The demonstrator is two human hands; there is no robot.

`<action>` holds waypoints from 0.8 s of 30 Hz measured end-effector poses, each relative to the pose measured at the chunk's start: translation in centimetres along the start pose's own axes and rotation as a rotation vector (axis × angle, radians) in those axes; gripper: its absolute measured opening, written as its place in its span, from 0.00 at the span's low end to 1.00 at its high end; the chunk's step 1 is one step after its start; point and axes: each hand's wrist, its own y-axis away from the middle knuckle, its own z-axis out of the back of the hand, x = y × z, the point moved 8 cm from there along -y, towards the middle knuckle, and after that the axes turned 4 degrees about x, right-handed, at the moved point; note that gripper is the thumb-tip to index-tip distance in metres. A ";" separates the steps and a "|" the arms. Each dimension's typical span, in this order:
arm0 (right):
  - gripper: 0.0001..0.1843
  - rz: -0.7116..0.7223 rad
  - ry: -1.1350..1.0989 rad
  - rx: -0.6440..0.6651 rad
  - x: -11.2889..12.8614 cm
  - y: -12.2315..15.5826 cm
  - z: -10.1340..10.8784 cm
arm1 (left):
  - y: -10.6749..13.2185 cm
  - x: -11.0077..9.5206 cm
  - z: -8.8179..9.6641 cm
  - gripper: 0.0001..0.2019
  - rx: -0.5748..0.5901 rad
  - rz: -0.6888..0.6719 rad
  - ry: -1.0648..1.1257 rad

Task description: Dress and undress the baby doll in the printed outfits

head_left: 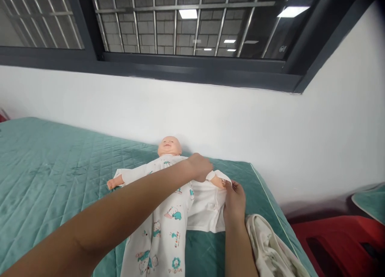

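Note:
A baby doll [170,146] lies on its back on a green quilted cover, its head near the wall. It wears white clothing [168,229] printed with small cartoon animals. My left hand [200,166] reaches across the doll's chest and is closed around its sleeved arm near the wrist. The doll's bare hand [218,182] sticks out beyond it. With fingers pinched, my right hand [236,197] holds the edge of a white shirt [206,209] close by the doll's fingers. That shirt lies spread beside the body, partly under the arm. The doll's other hand [114,182] pokes out of its sleeve.
A crumpled cream cloth [270,245] lies by my right forearm, near the piped edge of the green cover [60,168]. Beyond that edge stands a red plastic object [339,241]. A white wall [120,100] with a barred window [180,28] rises behind.

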 end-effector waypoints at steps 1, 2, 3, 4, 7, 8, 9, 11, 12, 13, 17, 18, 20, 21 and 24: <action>0.17 -0.031 -0.102 0.040 0.0 0.1 -0.3 | 0.1 -0.2 -0.2 0.15 0.001 -0.007 0.013; 0.17 -0.071 -0.214 0.086 0.0 0.3 -0.7 | 0.1 -0.5 -0.4 0.14 0.002 -0.012 0.031; 0.17 -0.118 -0.326 0.129 0.0 0.4 -1.1 | 0.0 -0.7 -0.7 0.14 0.002 -0.016 0.049; 0.17 -0.170 -0.426 0.163 -0.1 0.6 -1.5 | -0.1 -1.0 -1.0 0.15 0.001 -0.019 0.064; 0.17 -0.264 -0.541 0.157 -0.1 0.8 -1.7 | -0.8 -1.7 -2.0 0.15 0.005 -0.030 0.113; 0.17 -0.267 -0.540 0.124 -0.1 0.8 -1.5 | -1.1 -1.9 -2.4 0.15 0.012 -0.032 0.131; 0.17 -0.255 -0.530 0.085 -0.1 0.8 -1.1 | -1.4 -2.2 -2.8 0.15 0.018 -0.030 0.150; 0.16 -0.205 -0.500 0.002 0.1 0.6 -0.2 | -1.7 -2.5 -3.2 0.15 0.025 -0.012 0.174; 0.15 -0.172 -0.479 -0.044 0.1 0.5 0.4 | -1.7 -2.7 -3.3 0.15 0.011 0.000 0.174; 0.14 -0.133 -0.445 -0.094 0.3 0.4 0.9 | -1.3 -2.7 -3.1 0.15 -0.020 0.009 0.173; 0.13 0.104 -0.198 -0.215 2.1 0.8 2.1 | 3.2 -1.4 -1.6 0.14 -0.296 0.063 0.246; 0.14 0.163 -0.149 -0.207 2.8 1.1 1.8 | 5.0 -0.4 -1.4 0.15 -0.381 0.096 0.298; 0.15 0.255 -0.095 -0.129 4.0 2.0 0.2 | 8.9 2.2 -1.9 0.18 -0.541 0.198 0.443; 0.15 0.291 -0.081 -0.059 4.6 2.6 -1.0 | 10.7 3.9 -2.7 0.18 -0.597 0.292 0.544; 0.15 0.342 -0.058 0.241 5.9 5.0 -5.6 | 14.6 7.6 -6.4 0.18 -0.691 0.512 0.827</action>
